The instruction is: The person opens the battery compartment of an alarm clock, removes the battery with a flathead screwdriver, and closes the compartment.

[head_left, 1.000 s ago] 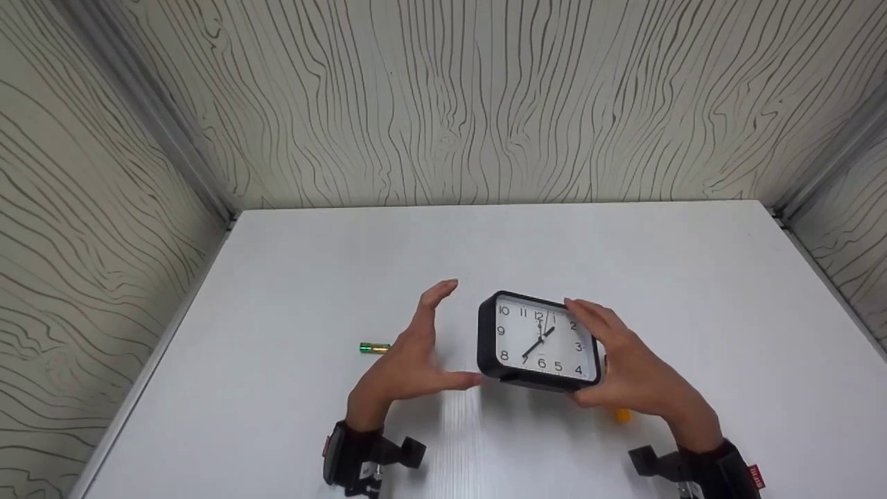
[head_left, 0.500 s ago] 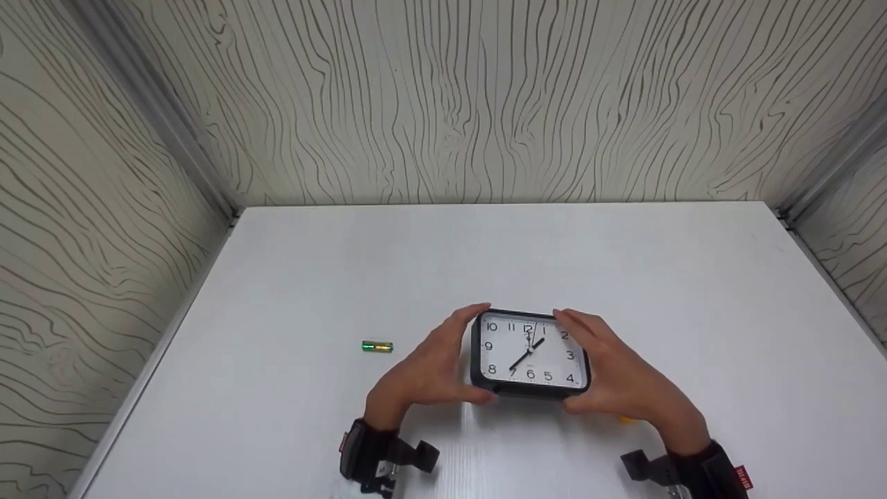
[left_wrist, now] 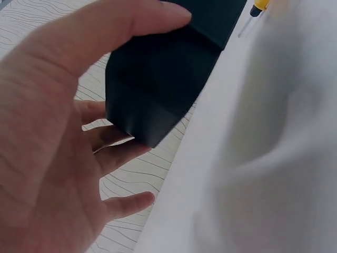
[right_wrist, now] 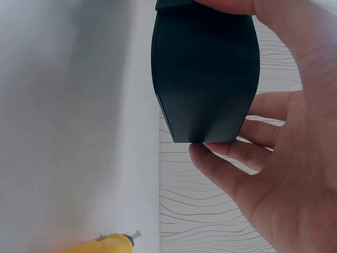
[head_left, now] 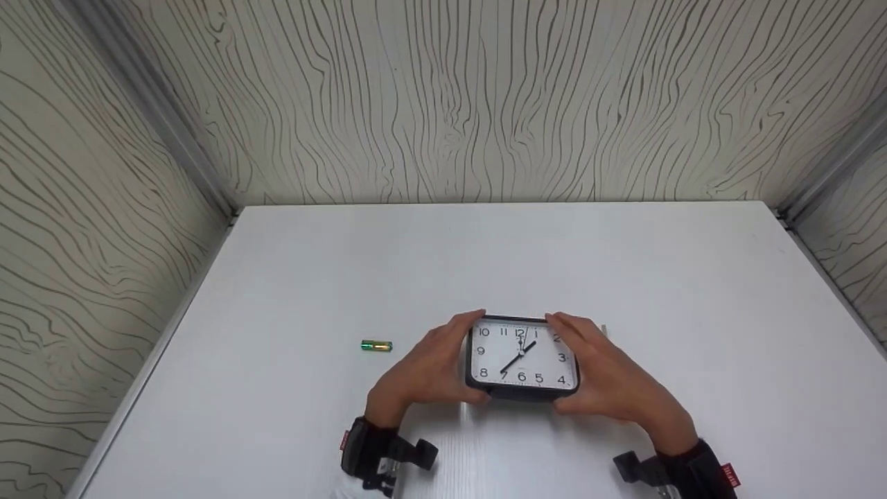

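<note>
A rectangular black-framed clock (head_left: 522,354) with a white dial is held between both hands, its face tilted up toward the head camera. My left hand (head_left: 429,367) grips its left end, thumb on the underside and fingers at the top edge. On the opposite end, my right hand (head_left: 613,378) grips it the same way. Both wrist views show the dark clock casing (left_wrist: 158,79) from its ends, with the thumb against it. The clock appears raised off the white table (head_left: 416,263).
Left of the left hand lies a small green-and-gold battery (head_left: 376,345). A screwdriver with a yellow handle (right_wrist: 108,244) lies on the table by the right hand; the head view shows only its shaft (head_left: 603,330). Patterned walls (head_left: 450,104) stand behind and at the sides.
My left hand has come in from the left and taken hold of the clock's left end. The clock and right hand have shifted left, and the clock has levelled out.
</note>
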The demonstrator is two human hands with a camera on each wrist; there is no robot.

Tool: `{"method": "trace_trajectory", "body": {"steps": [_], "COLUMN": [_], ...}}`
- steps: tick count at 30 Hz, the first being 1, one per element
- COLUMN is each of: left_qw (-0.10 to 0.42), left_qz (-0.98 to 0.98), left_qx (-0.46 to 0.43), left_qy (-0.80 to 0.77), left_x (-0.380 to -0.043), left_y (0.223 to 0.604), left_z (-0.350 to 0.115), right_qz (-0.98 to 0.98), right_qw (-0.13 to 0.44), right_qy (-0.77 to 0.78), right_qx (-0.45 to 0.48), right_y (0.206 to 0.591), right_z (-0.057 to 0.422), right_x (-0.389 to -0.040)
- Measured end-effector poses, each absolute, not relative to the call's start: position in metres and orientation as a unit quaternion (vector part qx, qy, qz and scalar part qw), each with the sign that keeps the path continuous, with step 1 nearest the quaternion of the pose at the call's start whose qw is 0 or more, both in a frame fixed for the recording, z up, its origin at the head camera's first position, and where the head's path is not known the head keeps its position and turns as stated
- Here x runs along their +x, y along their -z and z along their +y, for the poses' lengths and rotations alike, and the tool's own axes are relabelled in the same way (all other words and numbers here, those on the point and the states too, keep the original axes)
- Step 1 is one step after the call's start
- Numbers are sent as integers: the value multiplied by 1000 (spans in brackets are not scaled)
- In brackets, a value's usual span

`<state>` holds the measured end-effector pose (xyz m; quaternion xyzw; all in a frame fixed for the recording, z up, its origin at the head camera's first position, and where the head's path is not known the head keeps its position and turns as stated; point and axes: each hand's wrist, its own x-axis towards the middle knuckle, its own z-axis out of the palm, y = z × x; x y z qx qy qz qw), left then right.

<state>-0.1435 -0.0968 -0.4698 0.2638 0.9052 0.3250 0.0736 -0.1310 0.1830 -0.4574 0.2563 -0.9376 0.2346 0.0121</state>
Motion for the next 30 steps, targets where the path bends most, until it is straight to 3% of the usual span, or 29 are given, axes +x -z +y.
{"method": "trace_trajectory", "body": {"steps": [30], "left_qw": [140], "left_qz": [922], "left_qx": [214], "left_qy": [-291], "left_x": [-145], "left_y": [487], "left_z": [-98], "right_qz": [-930], "right_qw": [-50], "right_qy": [-265], "right_qx": [248], "right_y": [487], "right_z": [175], "right_x": [-137]}}
